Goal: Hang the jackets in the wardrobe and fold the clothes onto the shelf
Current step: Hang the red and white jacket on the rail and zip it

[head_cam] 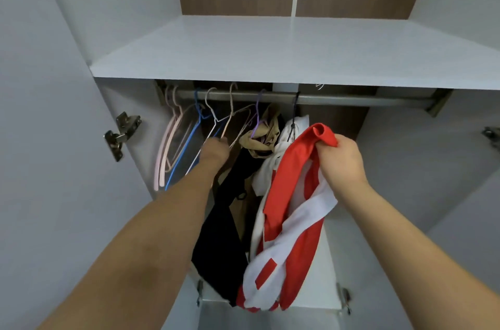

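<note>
Two hands at the wardrobe rail [351,100]: left hand [215,150] pinching a bare hanger [216,120] near the rail's left end, right hand [341,158] clutching the red-and-white jacket [290,194] below mid-rail, apparently awaiting threading onto that hanger.

A shelf [270,51] spans the wardrobe at twelve o'clock, with the rail [338,99] just under it. Bare hangers [189,135] hang on the rail toward ten o'clock, and the left hand [215,150] touches one. Hung garments [259,145] sit at centre. At three o'clock of them, the right hand [342,160] holds a jacket [286,221] before the rail.
</note>
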Motion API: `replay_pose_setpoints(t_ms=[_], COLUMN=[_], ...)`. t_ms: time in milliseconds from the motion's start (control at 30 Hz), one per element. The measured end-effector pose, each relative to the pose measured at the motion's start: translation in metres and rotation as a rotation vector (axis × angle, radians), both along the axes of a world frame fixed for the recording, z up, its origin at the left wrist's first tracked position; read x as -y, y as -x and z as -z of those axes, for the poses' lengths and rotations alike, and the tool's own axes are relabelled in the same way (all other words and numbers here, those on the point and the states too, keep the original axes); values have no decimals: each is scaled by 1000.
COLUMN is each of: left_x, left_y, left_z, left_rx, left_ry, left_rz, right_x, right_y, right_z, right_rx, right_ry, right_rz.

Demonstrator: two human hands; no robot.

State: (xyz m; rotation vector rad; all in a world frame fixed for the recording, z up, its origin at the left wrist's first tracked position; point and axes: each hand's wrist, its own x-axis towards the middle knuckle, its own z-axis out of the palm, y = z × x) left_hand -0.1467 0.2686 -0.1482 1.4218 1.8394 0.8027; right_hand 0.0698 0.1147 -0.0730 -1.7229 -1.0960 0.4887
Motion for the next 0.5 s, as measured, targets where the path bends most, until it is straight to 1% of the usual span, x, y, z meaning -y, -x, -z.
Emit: replay_pose_setpoints(t_ms=[67, 133, 233, 367, 500], left_x=[9, 29, 79, 170, 269], left_y=[5, 13, 28, 33, 33], left_z=[-8, -14, -22, -45, -78], left_rx=[-35, -32, -119, -267, -400], left_ry=[-120, -190, -274, -308, -307], left_rz=[-59, -83, -85, -23, -57], right_x=[-2, 1, 9, 23, 30], right_y=[-3, -6, -11, -18, -25], right_z=[2, 5, 11, 20, 28], right_rx=[-52, -86, -96, -51, -63], right_ry=[4, 26, 55, 134, 201], right_rz=[-8, -35, -91, -160, -191])
